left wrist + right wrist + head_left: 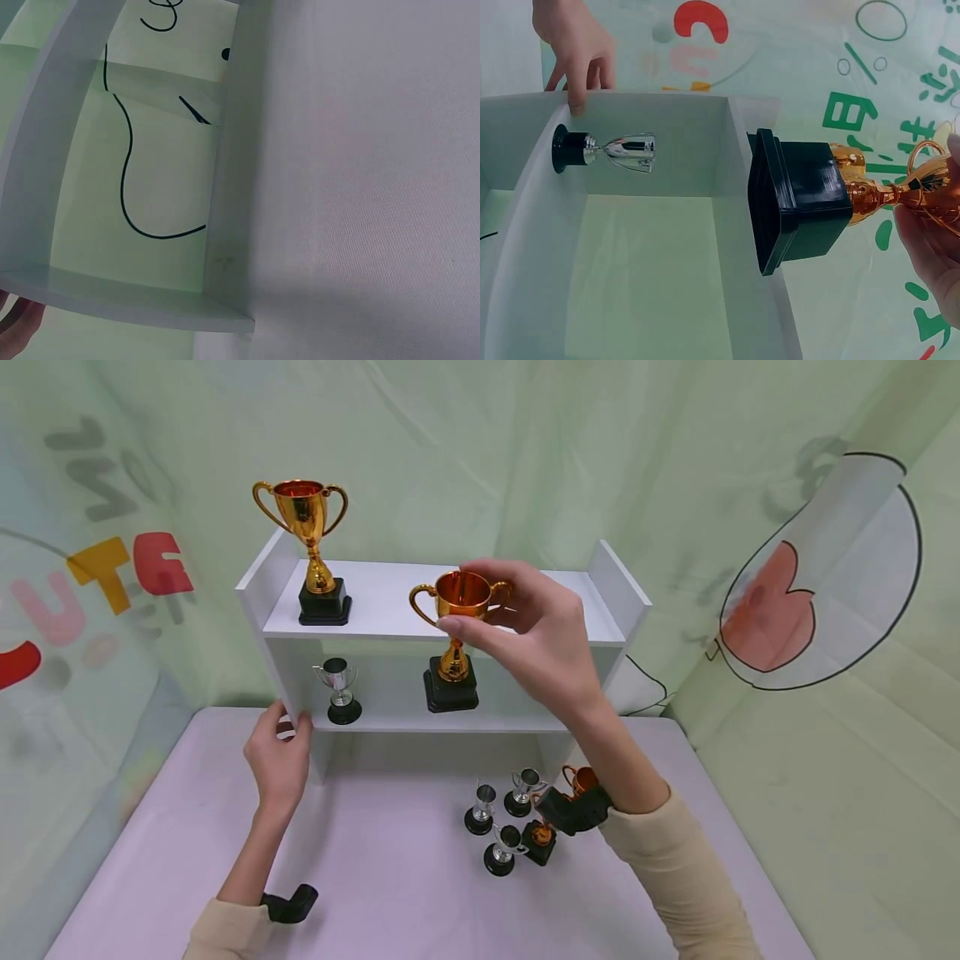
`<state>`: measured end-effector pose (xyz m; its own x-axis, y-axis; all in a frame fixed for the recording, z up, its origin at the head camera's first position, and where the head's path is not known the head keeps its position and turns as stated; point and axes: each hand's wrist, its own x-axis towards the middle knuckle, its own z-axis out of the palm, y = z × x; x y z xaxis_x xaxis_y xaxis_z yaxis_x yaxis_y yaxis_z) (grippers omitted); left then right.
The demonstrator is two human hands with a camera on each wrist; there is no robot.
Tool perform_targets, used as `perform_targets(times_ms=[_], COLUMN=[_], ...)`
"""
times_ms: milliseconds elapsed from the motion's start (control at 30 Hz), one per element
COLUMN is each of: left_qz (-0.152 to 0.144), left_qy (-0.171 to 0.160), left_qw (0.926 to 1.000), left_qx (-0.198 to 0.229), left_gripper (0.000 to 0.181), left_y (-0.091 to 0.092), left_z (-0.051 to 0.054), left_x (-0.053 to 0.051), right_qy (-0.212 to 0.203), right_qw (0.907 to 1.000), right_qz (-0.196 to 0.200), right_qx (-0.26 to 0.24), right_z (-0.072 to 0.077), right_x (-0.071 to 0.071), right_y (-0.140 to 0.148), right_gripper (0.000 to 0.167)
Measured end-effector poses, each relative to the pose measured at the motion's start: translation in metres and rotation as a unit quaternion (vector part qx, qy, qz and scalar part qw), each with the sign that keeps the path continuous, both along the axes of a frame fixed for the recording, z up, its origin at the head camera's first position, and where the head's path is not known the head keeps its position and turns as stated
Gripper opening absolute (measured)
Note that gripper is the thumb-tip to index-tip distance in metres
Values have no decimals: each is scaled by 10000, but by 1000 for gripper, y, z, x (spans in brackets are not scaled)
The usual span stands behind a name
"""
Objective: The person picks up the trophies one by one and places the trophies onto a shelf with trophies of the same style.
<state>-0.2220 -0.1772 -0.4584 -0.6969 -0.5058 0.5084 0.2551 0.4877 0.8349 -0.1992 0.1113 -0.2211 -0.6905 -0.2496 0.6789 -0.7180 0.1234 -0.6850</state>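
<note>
My right hand (543, 639) grips a gold trophy (452, 685) by its cup, holding it upright in front of the white shelf unit (442, 720). In the right wrist view, the black base (802, 199) of this trophy appears beside the top board. My left hand (281, 756) holds the left side panel of the shelf by its front edge. A larger gold trophy (307, 514) stands on the top board at the left. On the board below it is a small silver trophy (341, 693), near my left hand.
Several small trophies stand grouped on the white tabletop (390, 893) at the right, among them a silver trophy (483, 808) and a gold-coloured trophy (540, 842). My right forearm partly covers them. A green curtain (450, 460) hangs behind the shelf.
</note>
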Motion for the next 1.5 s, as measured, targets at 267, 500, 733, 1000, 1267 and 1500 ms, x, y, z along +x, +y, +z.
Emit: perform_targets(times_ms=[267,500,733,1000,1267,1500], left_qz=[-19,21,40,34,30,4], left_qy=[-25,-7,-11,-10,-26,-54], left_qw=[10000,10000,10000,10000,10000,10000], left_qx=[33,13,-30,-23,-45,-28], left_gripper=[25,25,25,25,25,25], left_y=[1,1,0,0,-1,-1], left_z=[1,0,-1,0,0,0], left_x=[1,0,-1,0,-1,0], right_qy=[-65,-268,-465,-547,-835,-730], right_qw=[10000,9995,9988,9981,9957,9965], right_qz=[-25,-43,-64,-38,-230,-279], right_qx=[-63,-128,-161,-266,-328,-280], right_z=[13,22,30,37,42,38], right_x=[-9,-19,-28,-38,-55,-71], right_y=[-6,-13,-19,-28,-39,-45], right_gripper=[44,42,39,38,41,40])
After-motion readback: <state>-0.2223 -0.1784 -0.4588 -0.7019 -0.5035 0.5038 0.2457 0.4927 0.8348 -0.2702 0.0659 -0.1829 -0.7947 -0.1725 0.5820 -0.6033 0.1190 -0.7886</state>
